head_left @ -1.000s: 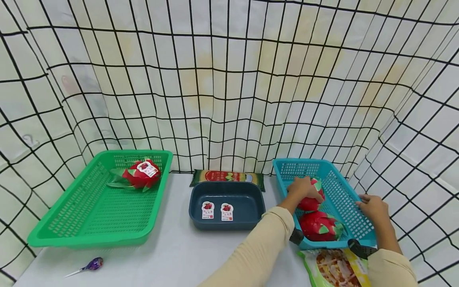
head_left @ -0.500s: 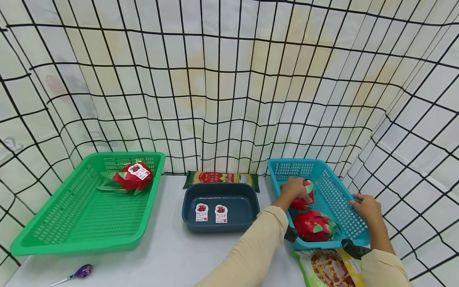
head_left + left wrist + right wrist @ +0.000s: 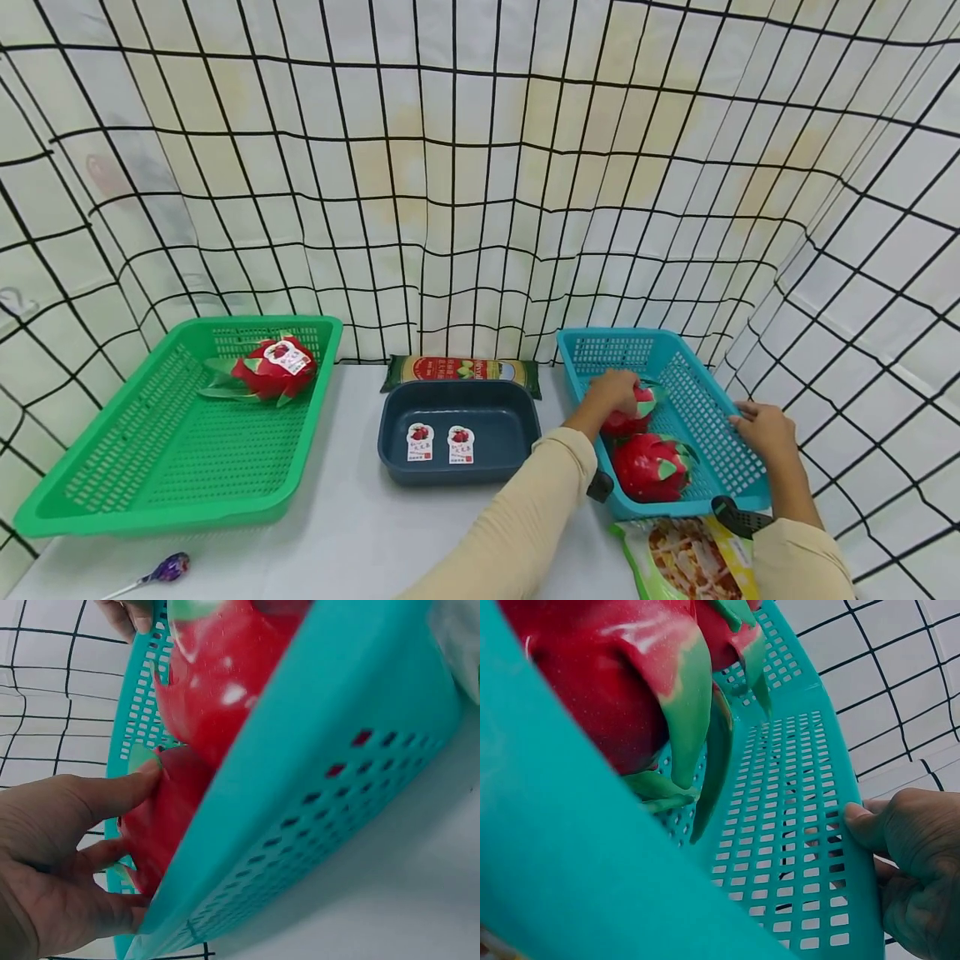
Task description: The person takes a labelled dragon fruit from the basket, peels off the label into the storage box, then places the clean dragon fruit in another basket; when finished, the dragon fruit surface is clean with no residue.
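Wears a plain light-beige left sleeve (image 3: 498, 529) and a matching right sleeve (image 3: 798, 567), both softly creased and even in colour. Carries a small black block (image 3: 600, 486) just right of the left cuff (image 3: 576, 448) and a longer black piece (image 3: 737, 517), rounded at its left end, just left of the right cuff (image 3: 797, 535). Goes bare beyond both cuffs, on the left hand (image 3: 611, 395) and the right hand (image 3: 768, 432) alike.

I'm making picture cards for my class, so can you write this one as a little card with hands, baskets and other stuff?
Left hand: grips the rear dragon fruit
Right hand: holds the blue basket by its rim
Also in blue basket: front dragon fruit
Green basket: one stickered dragon fruit
Dark tray: two stickers
Behind tray: long packet
In front of blue basket: food bag
In front of green basket: lollipop
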Available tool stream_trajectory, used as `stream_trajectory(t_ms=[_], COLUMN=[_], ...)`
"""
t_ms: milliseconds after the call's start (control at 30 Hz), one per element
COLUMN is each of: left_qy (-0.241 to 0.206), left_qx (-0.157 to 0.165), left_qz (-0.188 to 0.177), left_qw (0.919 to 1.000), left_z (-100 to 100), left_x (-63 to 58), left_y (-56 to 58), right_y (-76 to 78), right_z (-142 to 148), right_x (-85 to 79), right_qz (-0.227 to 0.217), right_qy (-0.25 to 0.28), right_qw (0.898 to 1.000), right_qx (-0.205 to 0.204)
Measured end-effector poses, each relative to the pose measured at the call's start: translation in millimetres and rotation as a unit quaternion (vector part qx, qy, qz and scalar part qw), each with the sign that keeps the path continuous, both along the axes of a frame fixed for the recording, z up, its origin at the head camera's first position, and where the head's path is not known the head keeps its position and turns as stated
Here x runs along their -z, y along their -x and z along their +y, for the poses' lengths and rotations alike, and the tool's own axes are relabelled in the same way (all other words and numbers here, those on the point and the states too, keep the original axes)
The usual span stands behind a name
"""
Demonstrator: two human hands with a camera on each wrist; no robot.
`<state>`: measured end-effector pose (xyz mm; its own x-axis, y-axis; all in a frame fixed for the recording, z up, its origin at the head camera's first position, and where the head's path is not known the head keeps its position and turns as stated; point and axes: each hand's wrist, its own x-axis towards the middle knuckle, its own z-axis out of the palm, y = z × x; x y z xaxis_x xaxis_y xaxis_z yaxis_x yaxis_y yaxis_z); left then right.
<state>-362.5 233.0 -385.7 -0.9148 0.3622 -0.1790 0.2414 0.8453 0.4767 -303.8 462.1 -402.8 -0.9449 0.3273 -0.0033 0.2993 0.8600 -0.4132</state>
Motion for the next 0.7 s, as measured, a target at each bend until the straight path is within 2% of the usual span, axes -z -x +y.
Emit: stream_trajectory(t_ms=[67,167,267,333,433,533,600,700], left_qy=[-0.016,-0.067,-0.13,-0.159,-0.219,-0.241,-0.238,-0.199], left_qx=[-0.021,-0.053,-0.054,-0.031,0.015,0.062,0.092,0.125], left_qz=[-0.023,-0.074,-0.116,-0.13,-0.16,-0.178,-0.179,-0.156], left_qw=[0.9994,0.9936,0.9832,0.9782,0.9625,0.9519,0.9503,0.9594], left_z=[1.3,4.3,6.7,7.5,8.3,9.2,10.1,12.4], left_x=[-1.5,-0.7,2.2,3.9,5.4,4.7,3.4,2.3], left_y=[-0.3,-1.1,-1.5,-1.7,-2.3,-3.2,-3.6,-2.6], right_y=[-0.1,0.1,0.7,0.9,1.2,1.0,0.7,0.6], right_z=[-0.1,0.0,-0.5,-0.5,0.1,0.9,1.1,0.7], right_x=[-0.5,-0.7,-0.2,0.3,0.4,-0.2,-0.6,0.0], right_qz=[0.002,0.001,-0.001,-0.004,-0.008,-0.01,-0.011,-0.015], right_qy=[0.002,0.008,0.016,0.02,0.022,0.029,0.033,0.041], right_qw=[1.0,1.0,1.0,1.0,1.0,0.999,0.999,0.999], right_qx=[0.003,0.007,0.011,0.013,0.013,0.012,0.011,0.007])
